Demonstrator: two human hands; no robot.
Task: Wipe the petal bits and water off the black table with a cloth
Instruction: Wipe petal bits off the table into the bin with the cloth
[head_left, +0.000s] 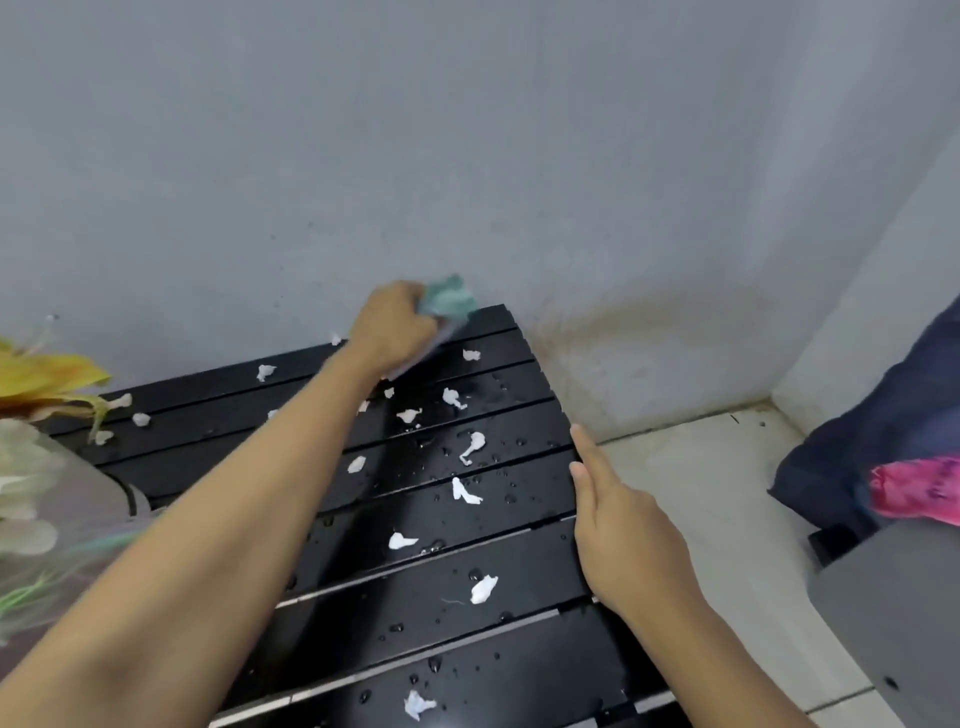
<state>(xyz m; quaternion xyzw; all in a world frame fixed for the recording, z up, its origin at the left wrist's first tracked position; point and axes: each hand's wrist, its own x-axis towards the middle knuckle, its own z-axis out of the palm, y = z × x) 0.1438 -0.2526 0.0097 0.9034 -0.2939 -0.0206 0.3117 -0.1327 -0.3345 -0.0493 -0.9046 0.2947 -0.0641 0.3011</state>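
The right grip (623, 535), released with straight fingers, sat at the black worktop's (363, 623) right edge. Between it and the left grip (392, 325) lay white petal bits (471, 447) and water beads (434, 662) on wet slats. The left grip clutched the green cloth (448, 299) at the far edge, so a firm sweep back toward the right grip seemed wisest; a stained grey wall (519, 156) rose just behind it.

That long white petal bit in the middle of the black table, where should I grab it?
Pinch its wide upper end from straight above. The long petal bit lies flat on a wet slat of the black table, so nothing sticks up to grab from the side, and its thin tail might tear.
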